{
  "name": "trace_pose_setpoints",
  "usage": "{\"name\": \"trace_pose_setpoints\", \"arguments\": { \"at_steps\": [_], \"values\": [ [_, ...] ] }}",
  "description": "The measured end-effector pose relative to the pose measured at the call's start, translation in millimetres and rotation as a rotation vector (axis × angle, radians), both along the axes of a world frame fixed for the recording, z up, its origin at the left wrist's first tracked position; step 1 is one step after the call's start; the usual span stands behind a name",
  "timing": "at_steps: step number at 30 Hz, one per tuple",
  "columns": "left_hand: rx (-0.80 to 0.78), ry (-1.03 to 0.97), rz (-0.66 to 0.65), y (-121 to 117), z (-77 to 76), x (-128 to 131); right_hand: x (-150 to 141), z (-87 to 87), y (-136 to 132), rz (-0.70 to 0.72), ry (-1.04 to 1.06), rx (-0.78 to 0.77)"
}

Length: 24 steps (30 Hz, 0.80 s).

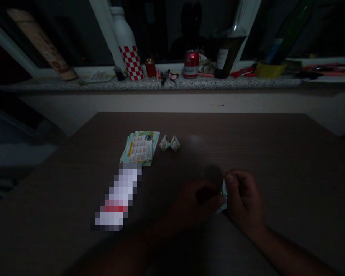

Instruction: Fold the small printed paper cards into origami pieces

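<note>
A small piece of printed paper (223, 203), pale green and partly folded, stands between my two hands near the right of the table. My left hand (198, 199) pinches it from the left, thumb and fingers closed on its edge. From the other side my right hand (245, 205) grips the upper part with curled fingers. Fingers and dim light hide much of its shape. Farther off, two small folded paper pieces (169, 143) sit close together. Beside them lies a stack of printed leaflets (139, 149).
A bright pixelated strip (117, 199) lies left of my hands. Behind the wooden table (247, 134), a stone windowsill (166, 85) bears a red-and-white checkered bottle (130, 57), a red can (191, 64), a dark bottle (225, 59) and a leaning patterned tube (43, 46).
</note>
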<state>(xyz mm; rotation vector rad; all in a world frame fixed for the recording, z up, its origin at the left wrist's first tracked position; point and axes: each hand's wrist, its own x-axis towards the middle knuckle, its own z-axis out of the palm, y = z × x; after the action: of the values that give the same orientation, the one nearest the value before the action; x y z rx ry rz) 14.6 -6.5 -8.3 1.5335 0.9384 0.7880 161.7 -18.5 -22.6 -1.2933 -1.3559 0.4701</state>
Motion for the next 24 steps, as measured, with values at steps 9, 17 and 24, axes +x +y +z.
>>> {"name": "trace_pose_setpoints", "arguments": {
  "at_steps": [9, 17, 24],
  "values": [
    [-0.131, -0.178, 0.096, 4, -2.0, -4, 3, -5.9, 0, 0.296, 0.422, -0.262],
    [-0.176, -0.279, 0.095, 8, 0.9, -9, 12, 0.9, -1, 0.578, 0.204, -0.338],
    [-0.235, -0.286, 0.09, 9, -4.1, -6, 10, 0.0, -6, 0.624, 0.257, -0.313]
  ]
}}
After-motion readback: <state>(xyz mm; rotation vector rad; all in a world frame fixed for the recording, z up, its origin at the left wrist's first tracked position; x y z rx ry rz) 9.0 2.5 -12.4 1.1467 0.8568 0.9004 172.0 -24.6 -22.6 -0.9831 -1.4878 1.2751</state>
